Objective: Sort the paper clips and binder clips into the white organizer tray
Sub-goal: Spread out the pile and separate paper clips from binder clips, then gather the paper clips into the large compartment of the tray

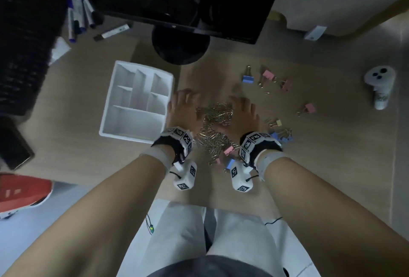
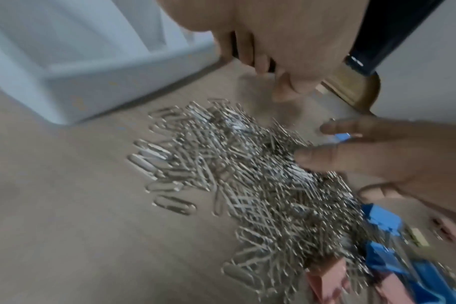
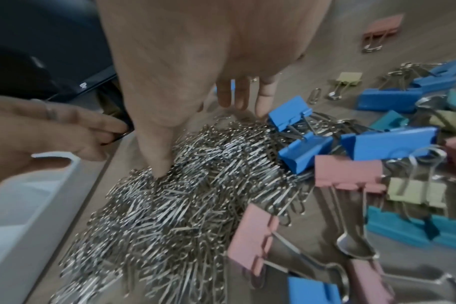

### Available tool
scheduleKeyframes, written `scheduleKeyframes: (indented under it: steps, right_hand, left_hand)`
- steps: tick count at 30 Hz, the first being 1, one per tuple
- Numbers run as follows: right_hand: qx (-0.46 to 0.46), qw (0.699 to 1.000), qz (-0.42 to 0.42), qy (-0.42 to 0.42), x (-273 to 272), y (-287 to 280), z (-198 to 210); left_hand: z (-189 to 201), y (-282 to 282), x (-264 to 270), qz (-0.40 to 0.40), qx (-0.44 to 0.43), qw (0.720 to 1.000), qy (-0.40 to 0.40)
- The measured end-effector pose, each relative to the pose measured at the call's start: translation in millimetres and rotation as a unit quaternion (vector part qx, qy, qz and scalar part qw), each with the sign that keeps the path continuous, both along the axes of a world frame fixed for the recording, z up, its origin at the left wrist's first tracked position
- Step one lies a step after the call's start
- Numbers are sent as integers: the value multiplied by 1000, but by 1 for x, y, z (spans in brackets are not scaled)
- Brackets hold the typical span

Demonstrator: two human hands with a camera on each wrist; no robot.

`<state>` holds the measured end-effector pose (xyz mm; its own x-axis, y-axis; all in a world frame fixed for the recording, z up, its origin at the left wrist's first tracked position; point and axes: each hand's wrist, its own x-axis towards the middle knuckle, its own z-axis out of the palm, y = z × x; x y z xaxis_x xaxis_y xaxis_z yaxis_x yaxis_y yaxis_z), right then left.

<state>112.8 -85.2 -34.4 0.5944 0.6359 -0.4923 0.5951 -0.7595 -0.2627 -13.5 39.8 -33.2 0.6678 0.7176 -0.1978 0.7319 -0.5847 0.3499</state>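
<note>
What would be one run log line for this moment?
left hand open beside paper clips | right hand open, thumb in pile | white organizer tray empty

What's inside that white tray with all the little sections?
The white tray shows only bare white compartments in the head view; no clips are in it. The paper clips lie heaped on the desk beside it. Its near corner by the left hand is partly hidden.

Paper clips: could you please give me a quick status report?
Both hands open: left hand and right hand flank the clip pile. Tray empty. Binder clips mixed into the pile's edge.
</note>
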Motion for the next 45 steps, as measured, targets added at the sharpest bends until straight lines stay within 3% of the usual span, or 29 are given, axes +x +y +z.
scheduleKeyframes:
  steps: [5, 9, 12, 17, 22, 31, 36, 39, 42, 45]
  right_hand:
    - [-83, 995, 51, 11, -21, 20, 4]
    - [-105, 993, 57, 23, -40, 30, 4]
    - [-102, 994, 37, -4, -56, 34, 1]
    - [-37, 997, -42, 45, -62, 44, -5]
    - [9, 997, -79, 25, -69, 45, -15]
    - [48, 992, -119, 7, -76, 45, -11]
    - [107, 980, -159, 44, -76, 47, -4]
    - [163, 971, -144, 101, -86, 61, 9]
    - [210, 959, -88, 166, -106, 85, 20]
    - [236, 947, -49, 214, -129, 108, 25]
  left_hand:
    - [17, 19, -47, 147, 37, 984, 89]
    - [16, 23, -78, 204, 31, 969, 139]
    - [7, 32, -93, 239, 59, 957, 154]
    - [-1, 54, -119, 326, 53, 934, 137]
    - [-4, 55, -126, 300, 108, 943, 99]
    - [6, 49, -115, 284, 10, 953, 100]
    - [5, 54, -116, 298, 19, 951, 76]
    - [11, 62, -115, 332, 38, 943, 16]
    - [7, 72, -124, 289, -85, 951, 70]
    - [2, 89, -135, 262, -119, 950, 119]
